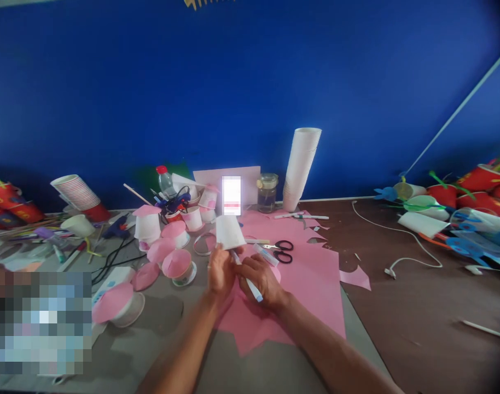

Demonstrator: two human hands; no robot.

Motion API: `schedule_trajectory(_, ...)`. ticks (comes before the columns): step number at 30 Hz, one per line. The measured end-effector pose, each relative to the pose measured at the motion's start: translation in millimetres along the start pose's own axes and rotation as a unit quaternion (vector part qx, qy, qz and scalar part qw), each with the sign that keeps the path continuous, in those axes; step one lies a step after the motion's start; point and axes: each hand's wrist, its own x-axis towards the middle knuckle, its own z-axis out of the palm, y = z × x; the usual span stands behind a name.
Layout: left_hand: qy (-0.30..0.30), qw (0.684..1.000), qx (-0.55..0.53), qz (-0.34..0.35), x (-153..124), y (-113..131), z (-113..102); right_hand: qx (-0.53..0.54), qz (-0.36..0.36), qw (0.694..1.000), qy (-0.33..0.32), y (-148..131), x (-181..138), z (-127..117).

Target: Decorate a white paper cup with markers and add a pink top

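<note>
My left hand (pixel 220 272) is closed round the bottom of a white paper cup (pixel 230 232) held upside down above a pink paper sheet (pixel 311 284). My right hand (pixel 261 279) grips a white and blue marker (pixel 245 275), whose tip touches the cup's lower edge. Both hands meet just over the pink sheet. Black-handled scissors (pixel 282 251) lie on the sheet just beyond my right hand.
Several cups capped with pink paper (pixel 176 265) stand left of my hands. A tall stack of white cups (pixel 300 167), a glass jar (pixel 267 192) and a lit phone (pixel 231 195) stand by the blue wall. Red cups and blue crafts (pixel 471 219) crowd the right side. A white cable (pixel 401 241) crosses the brown surface.
</note>
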Motion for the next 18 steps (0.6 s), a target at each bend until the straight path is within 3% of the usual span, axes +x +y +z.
schedule_trajectory(6,0.061,0.991,-0.029,0.117,15,15,-13,-0.067,0.047,0.997,-0.013,10,-2,1)
schedule_trajectory(13,0.108,0.984,0.026,0.138,26,9,-25,-0.091,0.120,0.985,-0.082,16,-8,3)
schedule_trajectory(18,0.109,0.984,0.011,0.142,26,11,-24,-0.060,0.105,0.992,-0.038,22,-10,0)
